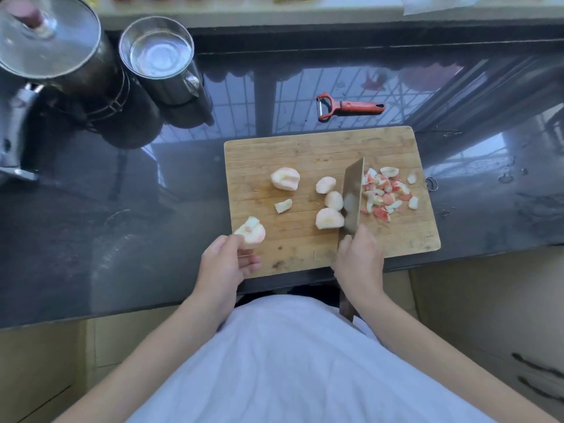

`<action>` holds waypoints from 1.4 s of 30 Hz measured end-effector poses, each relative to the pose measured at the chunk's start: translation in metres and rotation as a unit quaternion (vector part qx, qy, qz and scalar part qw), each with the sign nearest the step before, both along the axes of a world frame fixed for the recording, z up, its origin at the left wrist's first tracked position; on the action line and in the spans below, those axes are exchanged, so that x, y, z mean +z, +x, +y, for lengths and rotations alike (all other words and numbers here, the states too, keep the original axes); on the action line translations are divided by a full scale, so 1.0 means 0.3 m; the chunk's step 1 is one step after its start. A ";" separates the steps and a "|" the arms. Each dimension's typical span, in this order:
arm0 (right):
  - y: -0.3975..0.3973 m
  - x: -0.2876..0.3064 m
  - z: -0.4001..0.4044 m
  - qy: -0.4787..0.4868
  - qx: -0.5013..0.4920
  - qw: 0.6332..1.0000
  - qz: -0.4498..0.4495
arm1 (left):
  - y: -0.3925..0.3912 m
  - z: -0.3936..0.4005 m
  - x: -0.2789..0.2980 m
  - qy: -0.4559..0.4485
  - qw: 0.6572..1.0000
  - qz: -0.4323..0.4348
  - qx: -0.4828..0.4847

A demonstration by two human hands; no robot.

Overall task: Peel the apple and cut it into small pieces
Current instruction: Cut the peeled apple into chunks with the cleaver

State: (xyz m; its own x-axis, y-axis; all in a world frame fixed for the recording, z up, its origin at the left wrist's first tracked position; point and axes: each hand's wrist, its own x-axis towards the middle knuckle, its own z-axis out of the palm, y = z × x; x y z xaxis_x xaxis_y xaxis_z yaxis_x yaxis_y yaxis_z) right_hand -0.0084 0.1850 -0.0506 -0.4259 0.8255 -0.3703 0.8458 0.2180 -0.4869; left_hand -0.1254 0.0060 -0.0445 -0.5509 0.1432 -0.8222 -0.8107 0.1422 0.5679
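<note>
A wooden cutting board [311, 148] lies on the dark counter. My left hand [225, 261] holds a peeled apple chunk [251, 232] just over the board's near-left corner. My right hand [360, 261] grips a cleaver [353, 193], its blade standing on edge across the board. Left of the blade lie several peeled apple pieces: a large one [285, 178], a small bit [283, 206] and three chunks [329, 218] next to the blade. Right of the blade sits a heap of red and white peel scraps [386, 192].
A red peeler [348, 106] lies on the counter behind the board. At the far left stand a steel pot with a glass lid [48, 35] and a steel cup [157, 56]. The counter's front edge runs just below the board.
</note>
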 end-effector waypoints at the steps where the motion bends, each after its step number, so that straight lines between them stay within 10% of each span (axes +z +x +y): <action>1: -0.026 -0.004 -0.013 -0.017 -0.019 1.000 0.011 | -0.006 -0.005 0.003 0.013 1.000 -0.010 0.007; 21: -0.230 0.062 -0.065 -0.094 -0.037 0.991 0.091 | -0.125 -0.023 -0.015 0.076 0.993 -0.075 0.043; 42: 0.151 0.077 0.149 -0.061 0.162 0.981 -0.092 | -0.105 0.219 -0.008 0.122 0.968 -0.068 0.207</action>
